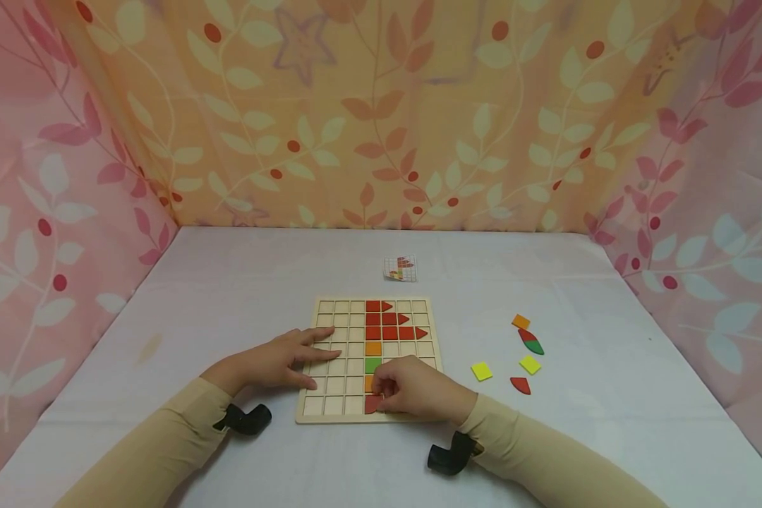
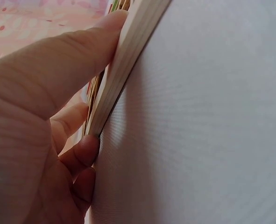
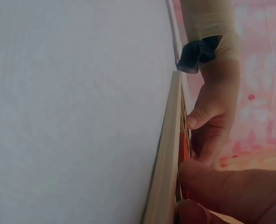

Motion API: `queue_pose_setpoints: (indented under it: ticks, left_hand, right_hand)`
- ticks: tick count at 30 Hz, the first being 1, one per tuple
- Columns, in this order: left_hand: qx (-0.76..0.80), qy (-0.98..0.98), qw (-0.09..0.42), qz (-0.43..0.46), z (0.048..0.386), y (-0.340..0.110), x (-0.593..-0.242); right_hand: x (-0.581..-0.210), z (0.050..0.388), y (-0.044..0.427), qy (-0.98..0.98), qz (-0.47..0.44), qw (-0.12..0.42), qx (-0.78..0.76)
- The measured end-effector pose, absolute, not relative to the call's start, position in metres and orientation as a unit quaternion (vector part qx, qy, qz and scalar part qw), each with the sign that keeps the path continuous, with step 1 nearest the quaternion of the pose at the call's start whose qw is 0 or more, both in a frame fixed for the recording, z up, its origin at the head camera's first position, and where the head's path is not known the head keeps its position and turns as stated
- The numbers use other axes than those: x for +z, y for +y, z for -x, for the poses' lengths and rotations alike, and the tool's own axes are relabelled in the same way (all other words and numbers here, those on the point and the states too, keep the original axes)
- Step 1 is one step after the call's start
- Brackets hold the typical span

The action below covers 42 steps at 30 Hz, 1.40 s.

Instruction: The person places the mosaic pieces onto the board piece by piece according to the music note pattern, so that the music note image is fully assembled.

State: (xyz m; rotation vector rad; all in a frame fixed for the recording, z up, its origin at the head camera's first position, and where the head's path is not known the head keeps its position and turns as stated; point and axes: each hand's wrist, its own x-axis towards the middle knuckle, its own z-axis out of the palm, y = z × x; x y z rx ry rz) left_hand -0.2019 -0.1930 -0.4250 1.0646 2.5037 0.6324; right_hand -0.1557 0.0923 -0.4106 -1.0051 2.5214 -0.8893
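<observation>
Head view: the right hand [image 1: 419,388] pinches a red piece [image 1: 372,403] at the near row of the board [image 1: 334,405]; the left hand [image 1: 281,362] spreads wide at its left. Tilted pressing could catch the piece on a ridge.

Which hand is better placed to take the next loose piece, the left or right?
Probably the right hand, once free of the red piece: the loose pieces lie on its side of the board, while the left hand rests at the opposite edge.

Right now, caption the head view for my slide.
Left grip on the board, right grip at a red bottom-row piece.
</observation>
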Motion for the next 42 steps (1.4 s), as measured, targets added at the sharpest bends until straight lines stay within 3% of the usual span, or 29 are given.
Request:
queue_pose_setpoints:
  ticks: [15,22,31,42]
  left_hand:
    - [0.224,0.881,0.168,-0.381,0.202,-0.194,-0.425]
    - [0.230,0.881,0.172,-0.377,0.203,-0.194,-0.426]
    - [0.228,0.882,0.175,-0.373,0.203,-0.194,-0.428]
    - [0.230,0.881,0.178,-0.372,0.202,-0.193,-0.425]
  right_hand:
    - [-0.410,0.155,0.087,0.881,0.346,0.130,-0.296]
    - [-0.404,0.158,0.094,0.879,0.332,0.154,-0.305]
    - [-0.391,0.174,0.123,0.891,0.300,0.135,-0.312]
    - [-0.380,0.183,0.180,0.922,0.196,0.113,-0.314]
